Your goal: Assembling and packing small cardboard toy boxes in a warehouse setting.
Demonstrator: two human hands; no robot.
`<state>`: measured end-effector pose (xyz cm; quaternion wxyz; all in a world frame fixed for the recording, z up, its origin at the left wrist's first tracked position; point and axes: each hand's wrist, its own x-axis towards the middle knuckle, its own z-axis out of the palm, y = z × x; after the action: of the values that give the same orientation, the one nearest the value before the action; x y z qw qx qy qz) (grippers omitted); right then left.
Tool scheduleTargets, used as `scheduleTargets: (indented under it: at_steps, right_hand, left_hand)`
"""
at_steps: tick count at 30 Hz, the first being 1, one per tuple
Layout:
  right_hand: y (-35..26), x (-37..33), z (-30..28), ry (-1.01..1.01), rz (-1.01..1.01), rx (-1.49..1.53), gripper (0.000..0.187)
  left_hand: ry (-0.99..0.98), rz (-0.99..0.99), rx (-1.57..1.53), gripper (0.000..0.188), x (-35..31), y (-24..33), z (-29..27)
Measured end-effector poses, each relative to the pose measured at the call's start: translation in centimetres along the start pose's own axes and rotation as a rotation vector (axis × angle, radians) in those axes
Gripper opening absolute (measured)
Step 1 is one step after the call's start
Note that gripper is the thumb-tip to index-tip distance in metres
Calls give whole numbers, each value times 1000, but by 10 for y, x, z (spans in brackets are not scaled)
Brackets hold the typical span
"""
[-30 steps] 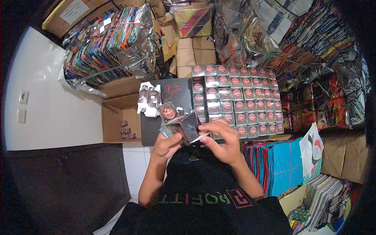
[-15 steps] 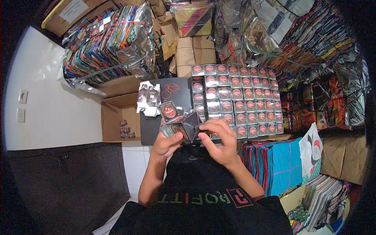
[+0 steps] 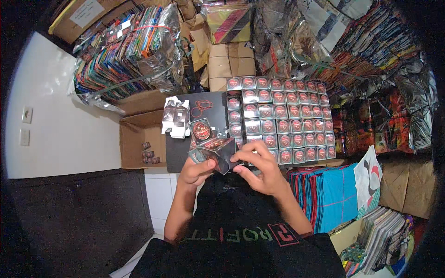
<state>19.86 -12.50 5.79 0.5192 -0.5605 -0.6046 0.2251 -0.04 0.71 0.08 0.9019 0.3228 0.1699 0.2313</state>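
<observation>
Both hands hold one small dark cardboard box (image 3: 217,153) with a red round emblem, half folded, its flaps standing open. My left hand (image 3: 197,169) grips its lower left side. My right hand (image 3: 259,169) pinches its right edge with fingers curled over the top. Just beyond the hands lies a dark board (image 3: 206,104) with red rubber bands (image 3: 200,108) and a small stack of flat unfolded boxes (image 3: 175,118). To the right stands a grid of several finished boxes (image 3: 282,116) in rows, each with the same red emblem.
An open brown carton (image 3: 139,139) sits at the left with a few small items inside. Foil-wrapped bundles of colourful packets (image 3: 134,51) are piled behind. Stacked blue sheets (image 3: 329,194) lie at the right, a white wall (image 3: 51,116) at the left.
The hands have drawn closer around the box and the right fingers now fold over its top edge. The box has turned slightly.
</observation>
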Motion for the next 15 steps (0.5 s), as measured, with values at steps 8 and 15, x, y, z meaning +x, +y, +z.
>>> scheduleTargets:
  at_steps: [8, 15]
  right_hand:
    - [1, 1, -2, 23, 76, 95, 22]
    - [-1, 0, 4, 162, 186, 122, 24]
  left_hand:
    - [-46, -38, 17, 76, -1, 1, 5]
    - [-46, -35, -12, 76, 1, 2, 5]
